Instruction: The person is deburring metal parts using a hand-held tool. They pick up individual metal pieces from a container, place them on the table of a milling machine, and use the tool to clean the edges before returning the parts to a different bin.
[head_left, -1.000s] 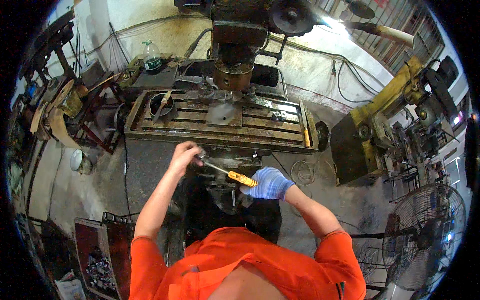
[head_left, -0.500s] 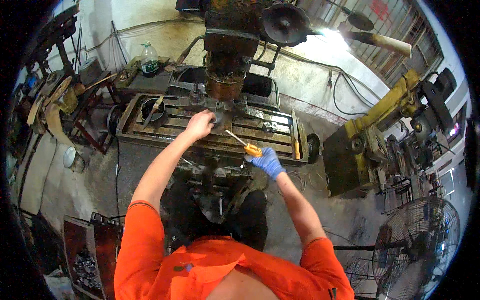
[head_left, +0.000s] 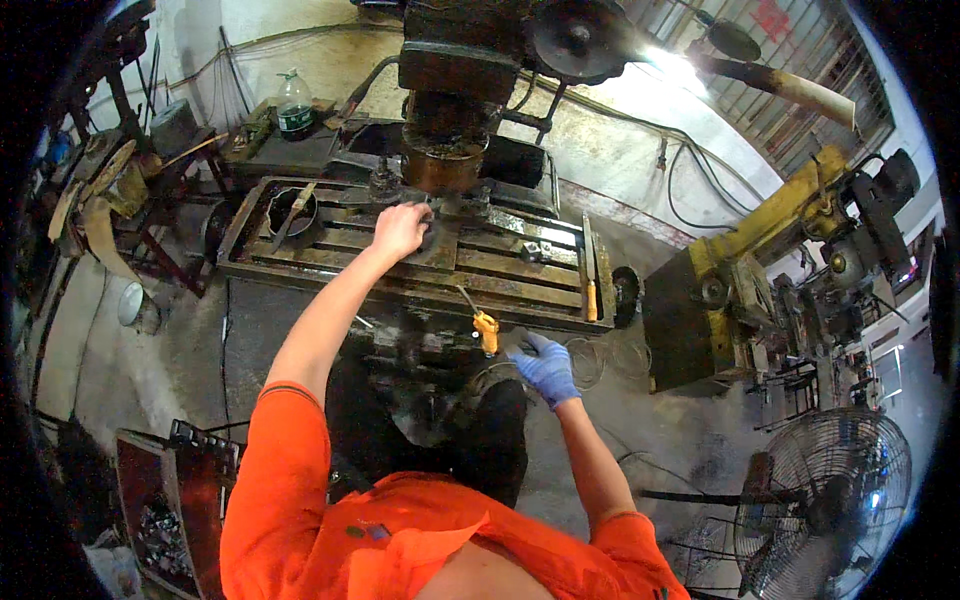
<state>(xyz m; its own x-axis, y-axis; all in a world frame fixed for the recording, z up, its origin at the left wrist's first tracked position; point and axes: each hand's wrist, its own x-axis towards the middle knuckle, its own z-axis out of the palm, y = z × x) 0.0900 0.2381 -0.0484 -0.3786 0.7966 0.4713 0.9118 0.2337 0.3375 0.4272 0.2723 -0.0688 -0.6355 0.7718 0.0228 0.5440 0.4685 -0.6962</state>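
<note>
Left end of the table (head_left: 520,275): black pan (head_left: 308,221) near the back left corner, brush (head_left: 294,214) laid across it. Neither is near your hands.

Left of the table's middle: your bare left hand (head_left: 401,231) is over the slots, below the spindle head (head_left: 440,165). A second ago it was down in front of the front edge, by the tip of the yellow-handled tool; half a second ago it had already reached in, and it has shifted little since. Its fingers are curled at something dark; cannot tell whether they are clamped on it or only touching.

Just right of the middle, at the front edge: the yellow-handled tool (head_left: 486,331), handle toward you, shaft tip pointing up and left over the edge. Cannot tell what bears it.

Right of that, in front of the front edge: your gloved right hand (head_left: 546,369), fingers apart, nothing seen in them. Main change here: half a second ago this glove had the handle; now a small gap shows between the two. Reads as a release, leaving the contact work to your left hand.

Toward the right edge of the table: small dark metal pieces (head_left: 534,251), then a second yellow-handled tool (head_left: 592,299) along the edge, both untouched
</note>
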